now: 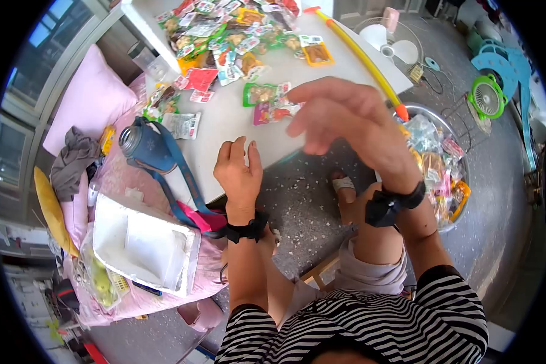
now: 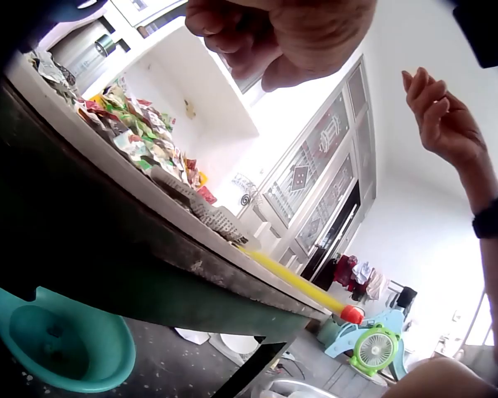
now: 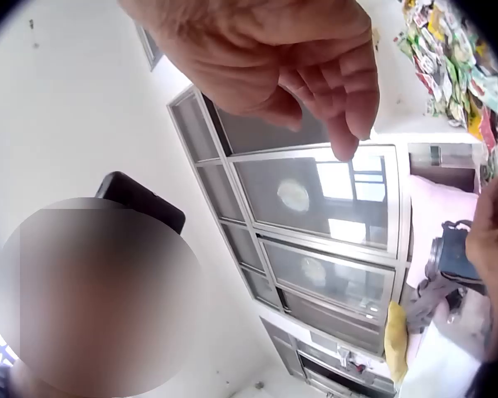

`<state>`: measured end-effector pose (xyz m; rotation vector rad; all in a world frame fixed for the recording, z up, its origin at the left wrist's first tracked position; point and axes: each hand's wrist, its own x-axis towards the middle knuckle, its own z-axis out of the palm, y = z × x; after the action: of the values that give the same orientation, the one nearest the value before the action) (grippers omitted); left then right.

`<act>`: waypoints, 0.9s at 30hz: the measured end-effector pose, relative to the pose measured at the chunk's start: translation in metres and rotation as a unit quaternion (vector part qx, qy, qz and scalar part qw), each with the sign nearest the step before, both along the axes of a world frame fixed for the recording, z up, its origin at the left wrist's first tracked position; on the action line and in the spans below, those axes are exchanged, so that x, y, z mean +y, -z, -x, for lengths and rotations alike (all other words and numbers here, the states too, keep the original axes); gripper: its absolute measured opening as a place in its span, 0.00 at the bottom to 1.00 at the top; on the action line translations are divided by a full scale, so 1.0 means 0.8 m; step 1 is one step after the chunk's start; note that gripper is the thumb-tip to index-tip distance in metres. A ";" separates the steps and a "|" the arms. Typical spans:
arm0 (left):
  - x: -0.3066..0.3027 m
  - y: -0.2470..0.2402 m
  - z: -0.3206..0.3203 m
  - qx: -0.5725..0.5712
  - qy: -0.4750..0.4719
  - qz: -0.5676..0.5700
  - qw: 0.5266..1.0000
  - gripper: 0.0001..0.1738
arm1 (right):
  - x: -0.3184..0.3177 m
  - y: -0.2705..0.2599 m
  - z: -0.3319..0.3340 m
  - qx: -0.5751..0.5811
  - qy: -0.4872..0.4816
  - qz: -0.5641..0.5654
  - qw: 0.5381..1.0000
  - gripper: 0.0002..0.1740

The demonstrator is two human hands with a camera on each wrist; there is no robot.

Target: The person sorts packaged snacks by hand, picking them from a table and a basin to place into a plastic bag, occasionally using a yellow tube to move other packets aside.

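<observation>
My left hand (image 1: 239, 176) is at the near edge of the white table (image 1: 215, 121), fingers loosely bent and holding nothing. Raised above the table's right part, my right hand (image 1: 352, 121) has relaxed, slightly bent fingers with nothing between them. Beyond it on the table lie a green-edged packet (image 1: 259, 94) and a pink packet (image 1: 270, 113). A large heap of small food packets (image 1: 224, 39) covers the far side. In the left wrist view the right hand (image 2: 448, 124) shows raised and empty.
A blue bottle with a strap (image 1: 148, 145) stands at the table's left, near a white foam box (image 1: 145, 242). A yellow tube (image 1: 361, 57) lies along the right side. A metal basin of packets (image 1: 434, 164) sits at the right, a green fan (image 1: 486, 97) beyond.
</observation>
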<state>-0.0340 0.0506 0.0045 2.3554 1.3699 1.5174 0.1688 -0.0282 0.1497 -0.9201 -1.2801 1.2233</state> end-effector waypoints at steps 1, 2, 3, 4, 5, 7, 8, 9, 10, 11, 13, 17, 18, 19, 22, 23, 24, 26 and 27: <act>0.002 0.000 0.004 -0.003 -0.005 -0.008 1.000 0.09 | 0.019 0.015 0.019 0.010 -0.030 0.001 0.999 0.15; 0.005 0.001 0.008 -0.004 -0.010 -0.015 1.000 0.09 | 0.037 0.033 0.034 0.000 -0.041 0.020 0.999 0.15; 0.007 0.002 0.012 -0.005 -0.015 -0.021 1.000 0.08 | 0.054 0.055 0.047 -0.011 -0.053 0.040 0.998 0.15; 0.008 0.001 0.015 -0.002 -0.024 -0.020 1.000 0.08 | 0.066 0.082 0.055 -0.025 -0.040 0.054 0.997 0.14; 0.007 0.002 0.019 -0.009 -0.029 -0.014 0.999 0.07 | 0.077 0.113 0.061 -0.039 -0.029 0.070 0.996 0.14; 0.009 0.002 0.023 -0.023 -0.043 -0.005 0.999 0.07 | 0.097 0.165 0.068 -0.065 -0.023 0.085 0.994 0.14; 0.009 0.001 0.026 -0.021 -0.054 -0.003 0.998 0.06 | 0.104 0.188 0.067 -0.077 -0.026 0.085 0.993 0.13; 0.008 0.000 0.028 -0.023 -0.066 0.000 0.998 0.06 | 0.106 0.203 0.066 -0.087 -0.028 0.090 0.992 0.13; 0.008 -0.002 0.030 -0.024 -0.075 0.005 0.997 0.06 | 0.104 0.208 0.066 -0.086 -0.012 0.097 0.991 0.13; 0.009 -0.004 0.033 -0.027 -0.085 0.004 0.996 0.06 | 0.106 0.210 0.065 -0.087 0.003 0.099 0.991 0.13; 0.008 -0.005 0.046 -0.067 -0.115 0.006 0.991 0.08 | 0.107 0.214 0.063 -0.087 0.012 0.105 0.991 0.13; 0.010 -0.020 0.112 -0.173 -0.233 -0.021 0.957 0.14 | 0.107 0.216 0.059 -0.090 0.005 0.111 0.990 0.12; 0.004 -0.030 0.136 -0.143 -0.286 -0.023 0.947 0.16 | 0.106 0.214 0.057 -0.097 0.005 0.110 0.989 0.12; 0.007 -0.021 0.169 -0.147 -0.334 -0.047 0.930 0.18 | 0.105 0.212 0.056 -0.104 0.003 0.109 0.989 0.12; -0.012 0.012 0.277 0.045 -0.498 0.055 0.864 0.25 | 0.103 0.213 0.049 -0.108 0.006 0.107 0.988 0.12; -0.022 0.020 0.300 0.065 -0.545 0.148 0.822 0.26 | 0.103 0.212 0.049 -0.102 0.004 0.115 0.988 0.12; -0.034 0.018 0.314 0.095 -0.585 0.248 0.766 0.26 | 0.104 0.209 0.047 -0.096 0.003 0.122 0.988 0.12; -0.048 0.049 0.356 0.126 -0.601 0.351 0.707 0.24 | 0.102 0.207 0.047 -0.091 0.001 0.128 0.988 0.12; -0.057 0.060 0.362 0.124 -0.585 0.384 0.703 0.21 | 0.102 0.207 0.047 -0.094 -0.001 0.125 0.988 0.12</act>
<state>-0.3237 0.0053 -0.0432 1.0645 3.0299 0.2793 0.1312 0.0532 -0.0160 -1.2397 -1.2912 1.3438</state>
